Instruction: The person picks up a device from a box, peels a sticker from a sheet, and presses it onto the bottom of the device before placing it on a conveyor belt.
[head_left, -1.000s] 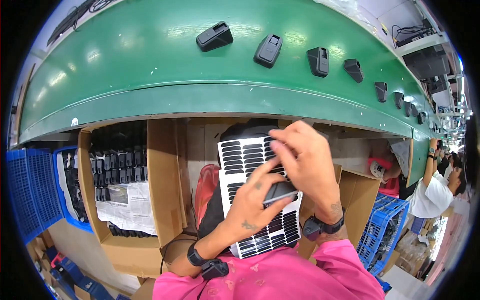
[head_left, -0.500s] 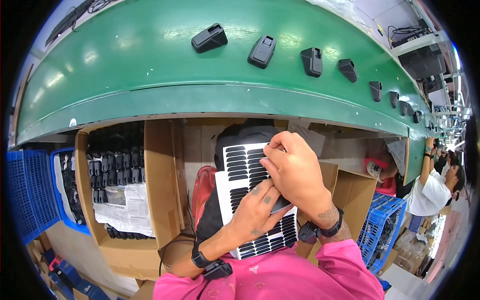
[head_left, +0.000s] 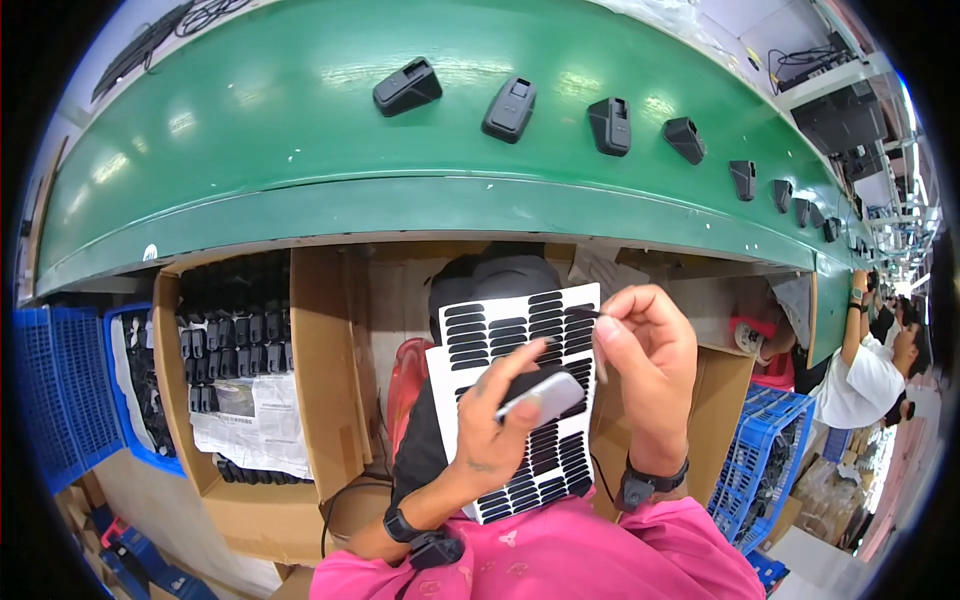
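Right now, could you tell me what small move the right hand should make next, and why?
Probably carry the black strip across to the grey part and press it on. The right hand pinches the strip just above the sticker sheet, while the left hand holds the grey part up close beside it.

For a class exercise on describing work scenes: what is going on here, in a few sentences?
A person in a pink top sits below a green conveyor belt that carries a row of dark parts. The left hand holds a small grey part against white sheets of black stickers. The right hand pinches one thin black sticker at the sheet's upper edge. A cardboard box of dark parts stands to the left.
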